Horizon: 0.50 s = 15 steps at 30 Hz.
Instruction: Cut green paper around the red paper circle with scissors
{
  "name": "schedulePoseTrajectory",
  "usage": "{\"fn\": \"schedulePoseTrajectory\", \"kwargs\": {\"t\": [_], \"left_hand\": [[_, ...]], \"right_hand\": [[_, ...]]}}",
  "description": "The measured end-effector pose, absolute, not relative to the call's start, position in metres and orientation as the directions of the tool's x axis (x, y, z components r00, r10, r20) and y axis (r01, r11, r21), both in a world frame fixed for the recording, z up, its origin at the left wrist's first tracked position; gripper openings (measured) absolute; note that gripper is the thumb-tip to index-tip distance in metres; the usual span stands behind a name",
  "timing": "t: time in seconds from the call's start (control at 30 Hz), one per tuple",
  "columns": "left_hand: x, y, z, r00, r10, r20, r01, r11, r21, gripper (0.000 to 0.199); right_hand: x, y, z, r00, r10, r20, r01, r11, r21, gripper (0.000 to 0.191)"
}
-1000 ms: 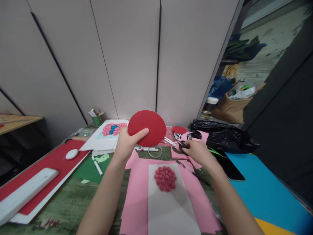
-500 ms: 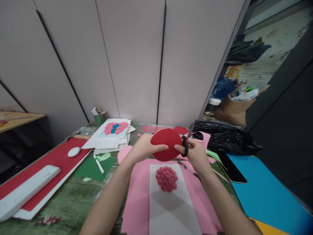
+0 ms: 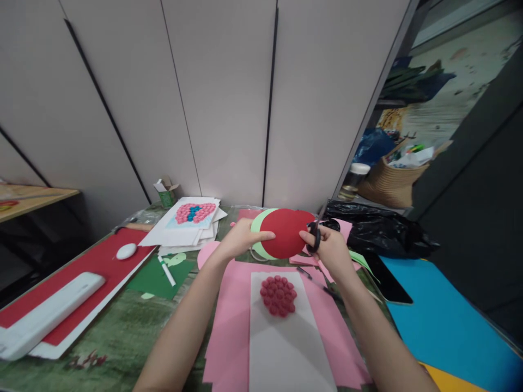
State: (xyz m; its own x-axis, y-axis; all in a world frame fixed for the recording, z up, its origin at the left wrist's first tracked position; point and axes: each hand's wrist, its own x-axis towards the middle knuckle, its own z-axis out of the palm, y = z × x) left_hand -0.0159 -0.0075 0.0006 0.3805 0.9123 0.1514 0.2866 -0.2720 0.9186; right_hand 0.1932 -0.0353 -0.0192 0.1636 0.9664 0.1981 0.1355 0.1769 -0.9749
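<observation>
Between my hands is a rounded red paper piece (image 3: 284, 234), overlapping a light green paper piece (image 3: 261, 251) that shows along its left side. My left hand (image 3: 241, 239) pinches these papers at the left, thumb on top. Black-handled scissors (image 3: 314, 238) are in my right hand (image 3: 329, 247), blades pointing up and away, while its thumb touches the red paper's right edge. Below lies a white sheet (image 3: 286, 348) with a cluster of pink balls (image 3: 278, 295), on top of pink paper (image 3: 229, 326).
A green sheet (image 3: 163, 277) with a marker (image 3: 166, 271) lies left, beside a red sheet (image 3: 102, 267) and a white device (image 3: 53, 313). Stacked drawings (image 3: 167, 233) stand behind. To the right are a black bag (image 3: 379, 228), a phone (image 3: 390, 280) and a blue sheet (image 3: 453, 321).
The red paper has shifted right relative to my left hand, and light green paper now shows at its left. Both hands still hold their things.
</observation>
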Motion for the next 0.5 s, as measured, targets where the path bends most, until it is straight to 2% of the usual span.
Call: {"fn": "schedulePoseTrajectory", "kwargs": {"t": [0.1, 0.3, 0.4, 0.5], "left_hand": [[-0.024, 0.001, -0.006, 0.37, 0.917, 0.15, 0.279, -0.263, 0.923, 0.034], [-0.058, 0.033, -0.041, 0.251, 0.966, 0.068, 0.48, -0.185, 0.858, 0.044], [-0.075, 0.043, -0.068, 0.17, 0.984, 0.049, 0.599, -0.143, 0.788, 0.043], [-0.087, 0.038, -0.09, 0.068, 0.992, 0.103, 0.726, -0.12, 0.677, 0.034]], "right_hand": [[0.201, -0.035, -0.016, 0.226, 0.955, 0.192, 0.108, 0.171, -0.979, 0.031], [0.225, -0.033, -0.018, 0.252, 0.948, 0.193, 0.11, 0.17, -0.979, 0.033], [0.229, -0.037, -0.031, 0.199, 0.968, 0.151, 0.164, 0.119, -0.979, 0.031], [0.228, -0.048, -0.053, 0.145, 0.987, 0.068, 0.23, 0.033, -0.973, 0.03]]}}
